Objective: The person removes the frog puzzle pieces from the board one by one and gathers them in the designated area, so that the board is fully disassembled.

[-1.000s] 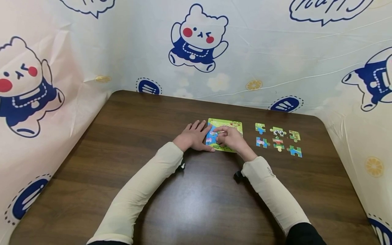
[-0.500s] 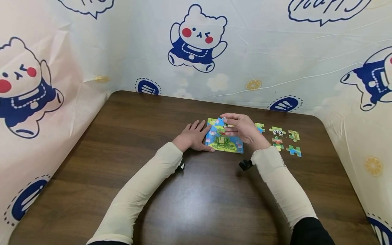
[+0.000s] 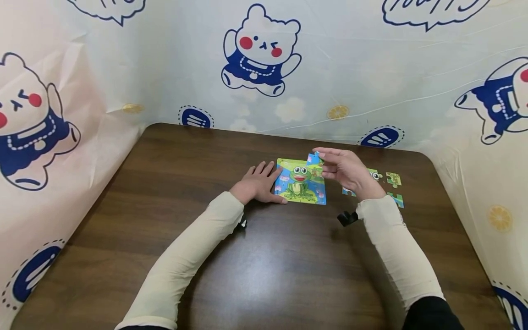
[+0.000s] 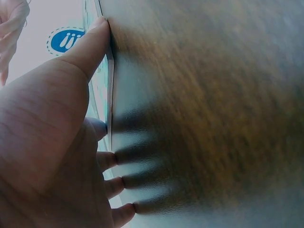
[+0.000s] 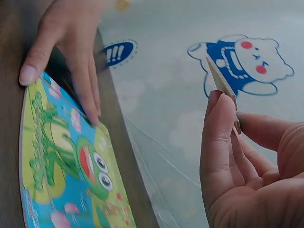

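A square frog picture board lies on the table, its frog, green ground and blue water facing up. My left hand rests along its left edge, fingers spread and straight; the left wrist view shows the thumb at the board's edge and fingertips on the tabletop. Above the board's upper right corner, my right hand pinches a blue jigsaw piece between thumb and fingers. Seen in the right wrist view, that jigsaw piece is raised and turned nearly edge-on.
Several loose jigsaw pieces lie right of the board, including a yellow-green one and a blue-green one; my right hand covers part of the group. A cartoon-printed curtain stands behind the brown table.
My right hand has lifted a jigsaw piece off the board and carried it right and away from me, uncovering the frog picture. My left hand stays in place.
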{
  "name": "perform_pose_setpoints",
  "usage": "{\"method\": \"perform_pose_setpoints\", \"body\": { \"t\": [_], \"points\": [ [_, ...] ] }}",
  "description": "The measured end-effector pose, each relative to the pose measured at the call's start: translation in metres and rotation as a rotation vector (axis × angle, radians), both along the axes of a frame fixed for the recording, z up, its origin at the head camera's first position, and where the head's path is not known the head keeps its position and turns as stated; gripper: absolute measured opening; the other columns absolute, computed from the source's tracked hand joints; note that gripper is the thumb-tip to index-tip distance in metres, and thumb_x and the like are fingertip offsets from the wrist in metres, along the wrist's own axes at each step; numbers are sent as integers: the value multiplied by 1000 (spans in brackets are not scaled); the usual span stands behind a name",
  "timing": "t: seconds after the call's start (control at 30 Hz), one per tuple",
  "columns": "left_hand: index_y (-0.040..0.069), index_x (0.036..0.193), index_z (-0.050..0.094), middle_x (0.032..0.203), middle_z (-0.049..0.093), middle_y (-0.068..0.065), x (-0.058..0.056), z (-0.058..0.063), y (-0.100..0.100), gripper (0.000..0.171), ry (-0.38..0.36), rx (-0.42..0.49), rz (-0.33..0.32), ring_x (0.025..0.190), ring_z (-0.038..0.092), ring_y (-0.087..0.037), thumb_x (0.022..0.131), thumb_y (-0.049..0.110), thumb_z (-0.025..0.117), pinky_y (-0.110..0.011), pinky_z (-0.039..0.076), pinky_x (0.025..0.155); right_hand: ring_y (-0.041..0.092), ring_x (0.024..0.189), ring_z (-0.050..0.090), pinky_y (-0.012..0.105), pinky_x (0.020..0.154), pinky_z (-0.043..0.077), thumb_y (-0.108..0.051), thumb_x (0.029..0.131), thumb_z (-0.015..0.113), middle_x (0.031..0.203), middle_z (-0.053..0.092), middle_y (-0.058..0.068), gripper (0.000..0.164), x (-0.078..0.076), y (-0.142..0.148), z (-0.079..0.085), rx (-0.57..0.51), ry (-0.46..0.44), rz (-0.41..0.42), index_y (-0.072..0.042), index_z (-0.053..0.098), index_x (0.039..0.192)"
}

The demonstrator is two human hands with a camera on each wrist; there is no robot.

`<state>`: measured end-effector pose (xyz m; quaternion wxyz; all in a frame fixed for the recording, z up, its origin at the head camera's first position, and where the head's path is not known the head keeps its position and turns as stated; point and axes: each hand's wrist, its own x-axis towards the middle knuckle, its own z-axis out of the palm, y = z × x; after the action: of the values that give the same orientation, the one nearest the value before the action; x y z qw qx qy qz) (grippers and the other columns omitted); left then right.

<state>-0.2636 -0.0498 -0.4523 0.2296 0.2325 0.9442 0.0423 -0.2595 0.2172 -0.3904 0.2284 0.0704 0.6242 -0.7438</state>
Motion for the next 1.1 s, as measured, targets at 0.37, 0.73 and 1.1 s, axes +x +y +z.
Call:
{"method": "perform_pose_setpoints", "body": {
  "t": [0.37, 0.73, 1.1],
  "points": [
    [28, 165, 0, 173, -4, -7, 0, 3, -2, 107, 10, -9, 0, 160, -3, -32, 88, 79, 53, -54, 8, 128, 10, 63, 64, 25, 66, 59, -16, 100, 65, 89, 71, -1, 26, 11, 47, 12, -57, -9, -33, -13, 72, 125],
    [27, 165, 0, 173, -5, -7, 2, 5, -2, 106, -3, -4, -5, 160, -3, -33, 89, 77, 54, -54, 8, 128, 9, 70, 66, 25, 67, 59, -14, 102, 62, 88, 74, -2, 20, 24, 97, 16, -85, -14, -118, -17, 80, 108],
    [27, 165, 0, 173, -5, -7, 1, 3, 1, 107, -10, -5, 3, 160, -4, -32, 88, 78, 54, -54, 7, 128, 11, 71, 70, 26, 67, 59, -9, 104, 56, 87, 75, -1, 25, 30, 123, 15, -139, 7, -145, -14, 80, 108]
  ]
}}
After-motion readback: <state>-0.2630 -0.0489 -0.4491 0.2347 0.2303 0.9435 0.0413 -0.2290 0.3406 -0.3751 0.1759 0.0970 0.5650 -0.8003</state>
